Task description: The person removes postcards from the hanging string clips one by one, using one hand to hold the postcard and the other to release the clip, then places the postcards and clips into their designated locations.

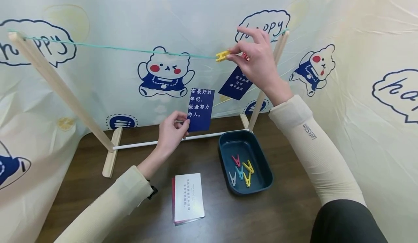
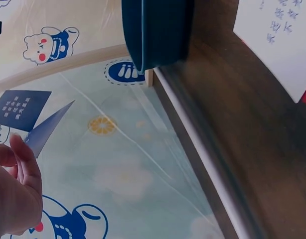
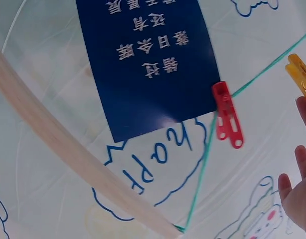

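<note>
My left hand (image 1: 173,129) pinches a dark blue card (image 1: 201,109) with white characters by its lower left edge, below the line. Between thumb and finger my right hand (image 1: 256,59) grips a yellow clothespin (image 1: 223,56), whose tip is at the green string (image 1: 130,49). A second blue card (image 2: 21,108) hangs tilted from the string behind the right hand. One corner of it is held by a red clothespin (image 3: 227,114), seen plainly in the right wrist view. The left wrist view shows the held card (image 2: 47,130) apart from the hanging one.
A wooden post (image 1: 62,90) at the left and another post (image 1: 269,79) at the right carry the string. A white rod (image 1: 209,136) joins their feet. On the table are a dark blue tray (image 1: 225,163) with several clothespins and a stack of cards (image 1: 188,197).
</note>
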`<state>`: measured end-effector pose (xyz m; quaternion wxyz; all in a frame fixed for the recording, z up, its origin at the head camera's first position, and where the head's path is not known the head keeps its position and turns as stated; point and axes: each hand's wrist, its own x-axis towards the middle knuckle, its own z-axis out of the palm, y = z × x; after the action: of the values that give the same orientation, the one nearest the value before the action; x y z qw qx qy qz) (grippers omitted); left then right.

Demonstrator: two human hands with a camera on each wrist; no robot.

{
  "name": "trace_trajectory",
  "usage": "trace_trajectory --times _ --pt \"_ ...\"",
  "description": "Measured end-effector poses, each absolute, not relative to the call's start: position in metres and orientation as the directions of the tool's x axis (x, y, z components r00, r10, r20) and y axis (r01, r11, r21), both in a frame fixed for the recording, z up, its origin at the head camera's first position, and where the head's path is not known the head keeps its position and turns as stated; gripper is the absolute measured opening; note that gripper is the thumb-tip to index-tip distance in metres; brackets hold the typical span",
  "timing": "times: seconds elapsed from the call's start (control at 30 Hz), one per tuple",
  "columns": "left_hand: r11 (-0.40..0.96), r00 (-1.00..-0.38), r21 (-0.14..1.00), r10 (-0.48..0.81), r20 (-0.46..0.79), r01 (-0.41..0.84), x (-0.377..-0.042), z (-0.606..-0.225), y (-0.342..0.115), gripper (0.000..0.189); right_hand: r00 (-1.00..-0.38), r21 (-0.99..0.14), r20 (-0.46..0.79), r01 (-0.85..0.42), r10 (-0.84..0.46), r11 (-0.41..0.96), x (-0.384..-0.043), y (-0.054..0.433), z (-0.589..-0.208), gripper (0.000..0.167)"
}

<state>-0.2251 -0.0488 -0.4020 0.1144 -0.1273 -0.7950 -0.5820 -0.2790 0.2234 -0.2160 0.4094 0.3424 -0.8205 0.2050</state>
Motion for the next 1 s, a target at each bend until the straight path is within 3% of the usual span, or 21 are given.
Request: trace_trajectory --times 0.1,0.2,1.0 --pt "0.301 -0.945 0.897 0.067 0.319 0.324 -0.22 -0.404 -0.052 0.014 -0.374 -0.006 0.831 -0.748 -0.413 0.664 -0.273 0.223 -0.217 0.019" --pt "0.307 -0.949 0.898 0.071 0.307 0.314 -0.213 -0.408 -0.055 0.014 -0.359 0.016 0.831 -0.748 -0.425 0.663 -0.267 0.225 -0.22 0.021" --pt "0.246 -0.984 0.954 0.099 0.151 0.171 -0.156 -0.437 -0.079 0.006 -0.499 -0.087 0.732 -0.743 -0.463 0.663 -0.226 0.257 -0.296 0.033"
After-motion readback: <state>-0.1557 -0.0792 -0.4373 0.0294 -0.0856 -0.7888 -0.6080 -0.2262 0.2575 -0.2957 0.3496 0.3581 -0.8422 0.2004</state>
